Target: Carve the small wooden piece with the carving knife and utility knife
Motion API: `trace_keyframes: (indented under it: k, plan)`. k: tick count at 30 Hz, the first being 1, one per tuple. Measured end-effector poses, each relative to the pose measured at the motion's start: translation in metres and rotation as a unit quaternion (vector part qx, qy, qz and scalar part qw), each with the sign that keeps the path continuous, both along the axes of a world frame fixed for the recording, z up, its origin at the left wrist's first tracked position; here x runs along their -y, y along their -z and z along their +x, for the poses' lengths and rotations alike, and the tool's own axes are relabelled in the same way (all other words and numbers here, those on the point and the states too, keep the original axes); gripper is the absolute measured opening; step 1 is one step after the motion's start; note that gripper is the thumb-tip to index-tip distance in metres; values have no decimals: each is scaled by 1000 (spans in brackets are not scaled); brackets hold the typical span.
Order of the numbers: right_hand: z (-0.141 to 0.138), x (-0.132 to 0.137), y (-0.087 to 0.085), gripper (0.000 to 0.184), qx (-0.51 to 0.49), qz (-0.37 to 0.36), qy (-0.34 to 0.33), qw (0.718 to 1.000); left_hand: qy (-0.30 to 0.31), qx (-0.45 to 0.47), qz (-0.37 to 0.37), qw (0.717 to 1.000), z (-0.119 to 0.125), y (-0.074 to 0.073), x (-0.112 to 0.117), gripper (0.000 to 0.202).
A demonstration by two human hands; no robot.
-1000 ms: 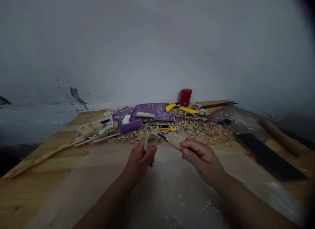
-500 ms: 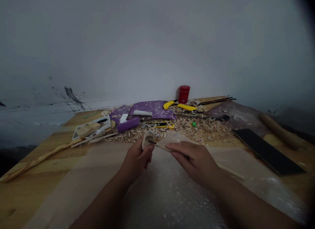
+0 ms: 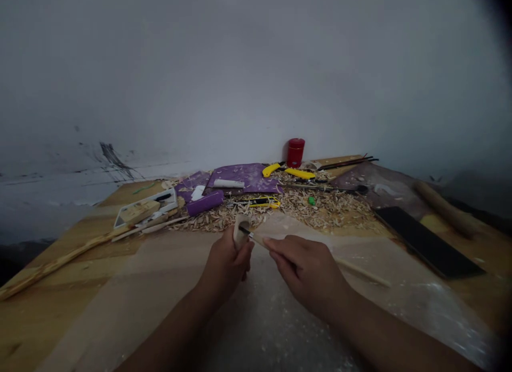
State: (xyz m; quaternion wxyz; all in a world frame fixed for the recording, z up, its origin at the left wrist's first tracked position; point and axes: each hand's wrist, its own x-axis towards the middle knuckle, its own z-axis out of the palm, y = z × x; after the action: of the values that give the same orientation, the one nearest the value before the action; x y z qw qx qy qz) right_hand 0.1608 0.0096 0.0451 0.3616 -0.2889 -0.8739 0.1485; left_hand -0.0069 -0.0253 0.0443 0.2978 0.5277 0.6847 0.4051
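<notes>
My left hand (image 3: 229,258) is wrapped round a pale piece of wood (image 3: 241,226), its hollowed top sticking up above the fingers. In my right hand (image 3: 306,265) is a carving tool (image 3: 260,240) with a light wooden handle and a dark metal tip. That tip rests at the hollow of the wood, close to my left thumb. Both hands are above a clear plastic sheet (image 3: 168,286) on the wooden table. The lower part of the wood is hidden in my left palm.
Wood shavings (image 3: 340,209) lie across the table's back, around yellow-handled cutters (image 3: 300,173), purple sheets (image 3: 244,174) and a red canister (image 3: 295,152). A white tray (image 3: 175,201) and a long stick (image 3: 72,254) lie left. A dark flat block (image 3: 428,241) and a thick wooden rod (image 3: 442,206) lie right.
The wood in my left hand has tilted more upright, its hollow turned toward the tool. My right hand has shifted slightly left and down. The whole view has shifted a little.
</notes>
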Motion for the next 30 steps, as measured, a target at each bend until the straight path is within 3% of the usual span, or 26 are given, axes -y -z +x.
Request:
trace_keyframes:
  k: [8,13,20,26,30]
  plan:
    - [-6,7,4,27,-17,28,19,999,-32,-12,18,999,4,-1,1,15]
    - [-11,9,8,29,2,104,50,993,-39,78,12,996,8,-4,4,18]
    - [0,-4,1,22,-50,-29,3,998,-15,148,-18,989,6,-2,3,16]
    - [11,-15,-11,19,-36,-56,-24,997,30,122,-38,991,-3,3,2,18]
    - [8,-13,-7,17,-33,-49,-15,998,34,80,-26,996,-4,5,1,18]
